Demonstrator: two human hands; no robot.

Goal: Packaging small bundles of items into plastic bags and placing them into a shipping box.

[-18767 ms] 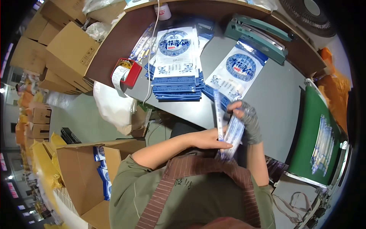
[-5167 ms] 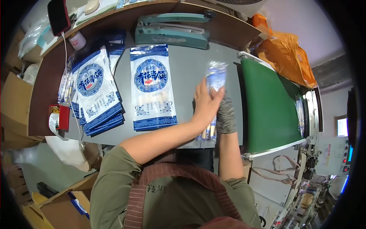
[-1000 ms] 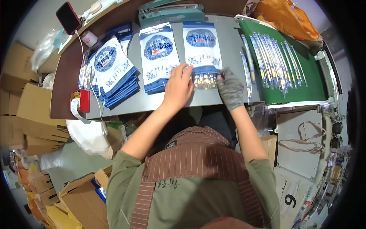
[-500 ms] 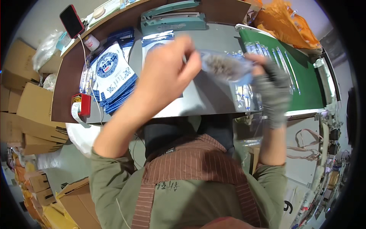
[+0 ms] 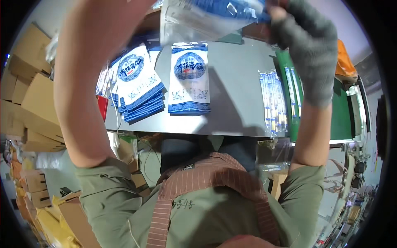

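Observation:
My right hand (image 5: 306, 45), in a grey fingerless knit glove, is raised at the upper right. Its fingertips pinch one end of a clear and blue plastic bag (image 5: 186, 25). The bag stretches across the top of the picture, blurred and partly cut off. My left arm rises along the left side; only a blurred part of my left hand (image 5: 132, 10) shows at the top edge, its fingers out of sight. Below the bag lies a flat white and blue printed pouch (image 5: 189, 80). A fanned stack of similar pouches (image 5: 140, 78) sits left of it.
Slim wrapped sticks (image 5: 273, 101) lie in a row on the right of the grey table (image 5: 231, 120). More rest on a green mat (image 5: 341, 107). An orange bag (image 5: 345, 62) is beyond it. Cardboard boxes (image 5: 39, 95) are piled at the left.
Both hands have risen toward the top of the view, and the bag has gone up with them. The printed pouch under it shows fully now.

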